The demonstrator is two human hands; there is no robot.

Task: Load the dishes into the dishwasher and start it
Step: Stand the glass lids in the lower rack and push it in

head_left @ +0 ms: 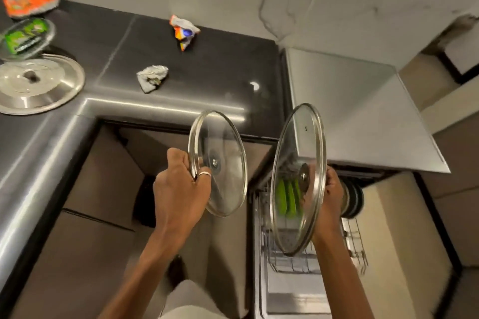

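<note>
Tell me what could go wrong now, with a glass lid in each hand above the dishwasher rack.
1. The smaller glass lid in the left hand and the larger glass lid in the right hand stand on edge close together; they might knock and chip.
2. Both hands are occupied, so a slipping lid could probably not be caught and may hit the wire rack.

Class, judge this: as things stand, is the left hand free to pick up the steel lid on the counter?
Probably not yet. The left hand grips the smaller glass lid, so it is occupied. Nothing seems to block the way to the steel lid on the counter.
</note>
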